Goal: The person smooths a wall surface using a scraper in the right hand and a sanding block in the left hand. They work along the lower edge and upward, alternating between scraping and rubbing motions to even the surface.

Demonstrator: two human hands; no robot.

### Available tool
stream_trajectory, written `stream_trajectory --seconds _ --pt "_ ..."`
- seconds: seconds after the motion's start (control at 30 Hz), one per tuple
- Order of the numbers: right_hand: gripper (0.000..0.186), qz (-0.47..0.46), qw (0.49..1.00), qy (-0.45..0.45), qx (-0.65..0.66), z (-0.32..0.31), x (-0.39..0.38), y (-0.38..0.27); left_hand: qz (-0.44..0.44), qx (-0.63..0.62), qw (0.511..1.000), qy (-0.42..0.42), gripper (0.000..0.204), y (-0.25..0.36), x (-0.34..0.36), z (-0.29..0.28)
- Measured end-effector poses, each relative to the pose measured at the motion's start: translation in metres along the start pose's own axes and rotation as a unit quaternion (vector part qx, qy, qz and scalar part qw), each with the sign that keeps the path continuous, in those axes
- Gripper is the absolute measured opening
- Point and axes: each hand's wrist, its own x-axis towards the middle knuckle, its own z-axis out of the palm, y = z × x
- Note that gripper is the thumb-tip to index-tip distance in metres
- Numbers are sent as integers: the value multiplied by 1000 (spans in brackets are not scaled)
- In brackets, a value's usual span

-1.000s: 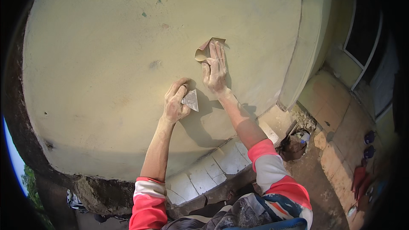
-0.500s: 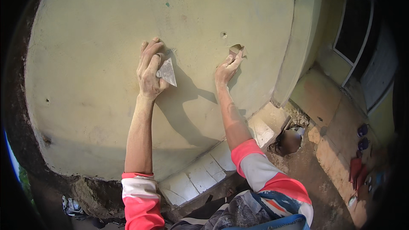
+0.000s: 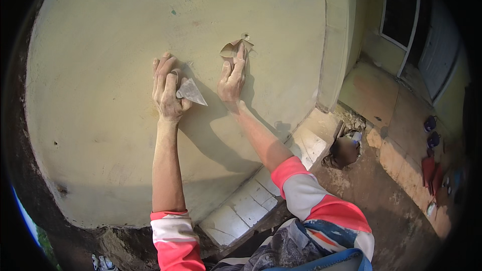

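Note:
A pale yellow-green wall (image 3: 115, 150) with scuffs, small holes and patches fills most of the view. My left hand (image 3: 168, 93) rests against it, dusty, its fingers curled round the handle of a putty knife (image 3: 192, 93). The knife's triangular metal blade points to the right, off the palm. To the right and a little higher, my right hand (image 3: 233, 78) presses a creased brown piece of sandpaper (image 3: 231, 48) to the wall with its fingers. A small chipped hole (image 3: 245, 35) shows just above the sandpaper.
A ledge of white tiles (image 3: 241, 213) runs along the wall's foot. Beyond the wall's right edge are a broken hole in the masonry (image 3: 346, 150), a tiled floor strip (image 3: 371, 100), a door (image 3: 442, 55) and red cloth-like items (image 3: 431, 173). Rough stone (image 3: 120, 243) lies below left.
My right hand has moved left along the wall with the sandpaper, nearer the left hand; more of the sheet shows. My left hand keeps its hold on the putty knife. The view has shifted slightly.

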Motion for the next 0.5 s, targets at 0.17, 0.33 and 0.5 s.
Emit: stream_trajectory --seconds 0.17,0.33,0.5 --pt "20 -293 943 -128 -92 -10 4 33 4 -19 1000 -19 19 6 2 1" --pt "56 234 968 84 -43 -64 106 114 22 3 1000 10 25 -1 -2 4" --pt "56 -86 984 -30 -150 -66 101 138 16 48 999 -2 24 6 -1 6"
